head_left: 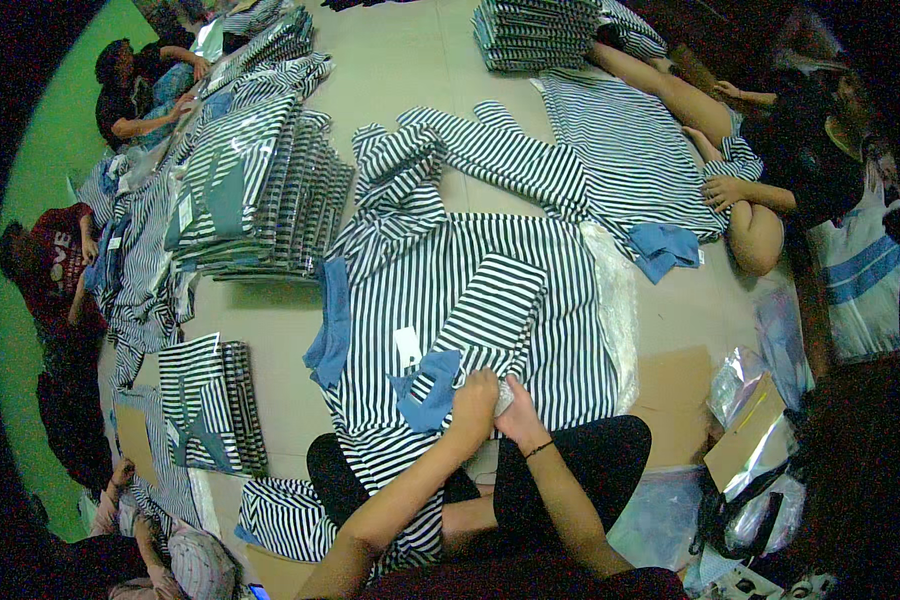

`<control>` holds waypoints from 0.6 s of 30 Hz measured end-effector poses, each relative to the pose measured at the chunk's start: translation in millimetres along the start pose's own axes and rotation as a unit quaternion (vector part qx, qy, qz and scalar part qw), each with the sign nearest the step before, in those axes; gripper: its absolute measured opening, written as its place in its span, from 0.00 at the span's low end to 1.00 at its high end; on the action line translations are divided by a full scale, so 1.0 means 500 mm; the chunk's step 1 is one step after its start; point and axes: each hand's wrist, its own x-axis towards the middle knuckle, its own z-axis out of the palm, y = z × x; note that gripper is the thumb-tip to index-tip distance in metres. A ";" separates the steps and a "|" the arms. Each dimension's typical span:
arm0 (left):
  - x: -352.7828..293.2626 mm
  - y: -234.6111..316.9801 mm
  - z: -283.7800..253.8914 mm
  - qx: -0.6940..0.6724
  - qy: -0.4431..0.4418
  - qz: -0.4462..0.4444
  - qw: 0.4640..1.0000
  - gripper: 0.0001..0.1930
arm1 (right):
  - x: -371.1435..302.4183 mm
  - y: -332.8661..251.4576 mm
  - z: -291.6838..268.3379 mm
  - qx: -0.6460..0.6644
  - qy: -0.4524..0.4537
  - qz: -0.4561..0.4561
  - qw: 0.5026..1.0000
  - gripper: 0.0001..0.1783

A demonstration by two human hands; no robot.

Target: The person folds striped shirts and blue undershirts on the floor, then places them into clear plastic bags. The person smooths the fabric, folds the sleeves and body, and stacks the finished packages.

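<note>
Two hands, left hand (473,395) and right hand (518,408), pressed together, pinch the near hem of a folded striped shirt (490,310) with blue collar (425,385), probably squaring its fold atop the spread pile.

Fingertips of left hand (473,398) and right hand (518,408) are hidden in the striped shirt (470,290) fold. Far stack of folded shirts (530,30) is cut off at the top edge. Near-right clear bags (760,500) are blurred.
</note>
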 end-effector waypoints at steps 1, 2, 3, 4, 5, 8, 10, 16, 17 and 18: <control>-0.002 0.005 0.009 0.004 0.011 0.004 1.000 0.12 | -0.005 0.001 -0.005 0.015 0.004 -0.002 1.000 0.15; -0.006 0.005 0.013 0.009 0.002 0.001 1.000 0.13 | -0.006 0.002 -0.007 0.024 -0.029 -0.023 0.999 0.15; -0.010 0.004 0.014 -0.002 0.016 0.002 1.000 0.14 | -0.011 0.006 -0.009 0.014 -0.034 -0.017 0.999 0.15; -0.009 0.001 0.013 -0.014 0.013 0.000 1.000 0.15 | -0.013 0.007 -0.009 0.003 -0.040 -0.012 0.999 0.14; -0.008 -0.002 0.011 -0.028 0.024 -0.001 0.999 0.16 | -0.016 0.010 -0.009 -0.006 -0.066 -0.014 0.998 0.14; -0.012 -0.027 -0.007 -0.179 -0.044 0.029 0.982 0.20 | -0.015 0.021 -0.004 -0.085 -0.036 -0.038 0.995 0.13; -0.009 -0.055 -0.023 -0.249 -0.132 0.001 0.959 0.22 | -0.013 0.030 0.002 -0.156 -0.033 -0.095 0.983 0.16; 0.032 -0.174 -0.061 -0.231 0.152 0.081 0.958 0.16 | -0.006 0.038 0.013 -0.123 0.009 -0.104 0.987 0.20; 0.046 -0.191 -0.060 -0.195 0.143 0.104 0.965 0.16 | -0.006 0.037 0.013 -0.123 0.003 -0.109 0.986 0.20; 0.051 -0.205 -0.056 -0.225 0.064 0.097 0.967 0.17 | -0.006 0.036 0.012 -0.124 0.015 -0.097 0.987 0.25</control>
